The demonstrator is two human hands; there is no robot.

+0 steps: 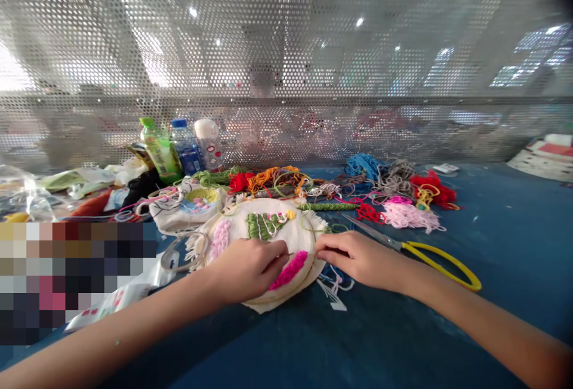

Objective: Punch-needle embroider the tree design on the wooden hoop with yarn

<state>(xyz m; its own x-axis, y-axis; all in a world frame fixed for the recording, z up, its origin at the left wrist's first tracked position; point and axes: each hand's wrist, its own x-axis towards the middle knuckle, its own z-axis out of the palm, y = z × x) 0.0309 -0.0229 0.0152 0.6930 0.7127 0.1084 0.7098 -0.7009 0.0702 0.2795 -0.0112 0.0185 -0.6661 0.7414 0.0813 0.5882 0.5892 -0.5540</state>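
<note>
A round embroidery hoop with cream cloth (244, 213) lies on the blue table, bearing a green tree (262, 227), a bright pink patch (290, 269) and a pale pink patch (220, 238). Over its lower middle, my left hand (253, 266) is closed in a pinch; what it holds is too small to make out. At the hoop's right edge, my right hand (347, 255) has its thumb and fingers pressed together beside a thin green strand. What lies between those fingertips is unclear. Yellow-handled scissors (441, 264) rest just beyond my right wrist, blades towards the hoop.
Coloured yarn bundles (398, 183) line the back of the blue table (505, 240). Green (163, 153), blue (188, 150) and white-capped bottles (209, 144) stand at the back left before a perforated metal screen (286, 67). Another embroidered cloth (179, 207) lies left of the hoop.
</note>
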